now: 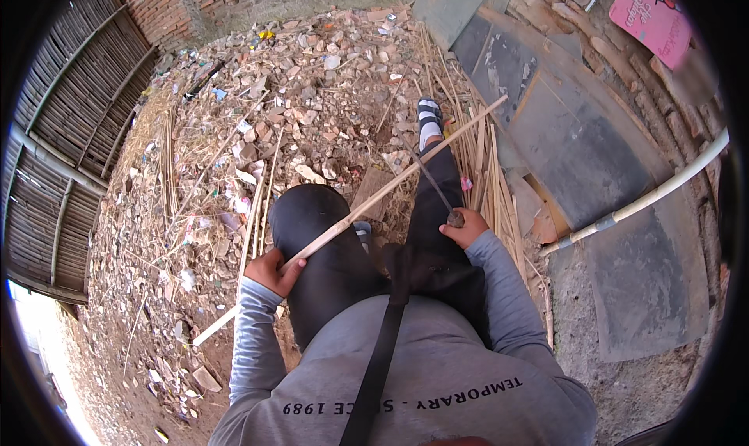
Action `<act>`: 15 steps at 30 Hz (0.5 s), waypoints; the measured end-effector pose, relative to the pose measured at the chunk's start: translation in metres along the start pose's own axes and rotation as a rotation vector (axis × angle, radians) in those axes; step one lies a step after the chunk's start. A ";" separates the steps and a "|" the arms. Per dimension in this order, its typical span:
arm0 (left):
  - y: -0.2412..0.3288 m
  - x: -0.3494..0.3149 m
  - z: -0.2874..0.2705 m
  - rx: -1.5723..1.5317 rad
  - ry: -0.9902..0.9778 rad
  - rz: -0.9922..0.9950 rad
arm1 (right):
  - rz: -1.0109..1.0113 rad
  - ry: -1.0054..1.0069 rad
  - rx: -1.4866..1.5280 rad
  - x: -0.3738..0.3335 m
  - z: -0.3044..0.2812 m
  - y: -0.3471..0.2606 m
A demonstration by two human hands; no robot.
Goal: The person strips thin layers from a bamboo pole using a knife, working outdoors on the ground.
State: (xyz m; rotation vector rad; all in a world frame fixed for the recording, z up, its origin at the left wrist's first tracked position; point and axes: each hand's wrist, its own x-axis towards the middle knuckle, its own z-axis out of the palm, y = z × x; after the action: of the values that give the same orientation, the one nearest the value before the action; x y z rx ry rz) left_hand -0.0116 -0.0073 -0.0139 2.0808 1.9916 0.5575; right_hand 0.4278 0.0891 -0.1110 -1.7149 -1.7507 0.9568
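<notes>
A long pale bamboo strip (367, 206) lies slanting across my lap, from the lower left up to the far right. My left hand (269, 273) is wrapped round it near its lower end, beside my bent left knee. In my right hand (468, 229), by my right thigh, is a knife (438, 182) with a thin dark blade and a rounded brown handle, mostly hidden by the fingers. The blade points up and away, and crosses the strip in view near my right shin. Whether the two touch, I cannot tell.
Bundled bamboo strips (484, 169) lie along my right leg; more strips (261, 188) lie left of my knee. Broken brick and litter (328, 95) cover the ground. Dark flat panels (577, 142) and a pale pole (647, 199) are at right. A bamboo wall (66, 71) stands at left.
</notes>
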 end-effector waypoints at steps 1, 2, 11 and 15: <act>0.001 0.000 -0.001 0.002 0.005 0.001 | 0.002 -0.003 0.012 0.001 0.001 0.003; 0.002 0.000 -0.001 0.004 0.011 0.002 | 0.004 -0.005 0.012 0.001 0.003 0.006; 0.003 0.001 -0.002 -0.001 0.006 -0.003 | 0.027 -0.015 0.011 0.005 0.008 0.017; 0.001 0.001 -0.001 0.005 0.003 -0.007 | 0.013 -0.019 0.042 0.003 0.006 0.010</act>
State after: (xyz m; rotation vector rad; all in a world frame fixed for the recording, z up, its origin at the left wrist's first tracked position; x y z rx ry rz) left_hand -0.0107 -0.0068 -0.0125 2.0760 2.0036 0.5555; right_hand 0.4292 0.0905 -0.1224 -1.6982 -1.7208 1.0116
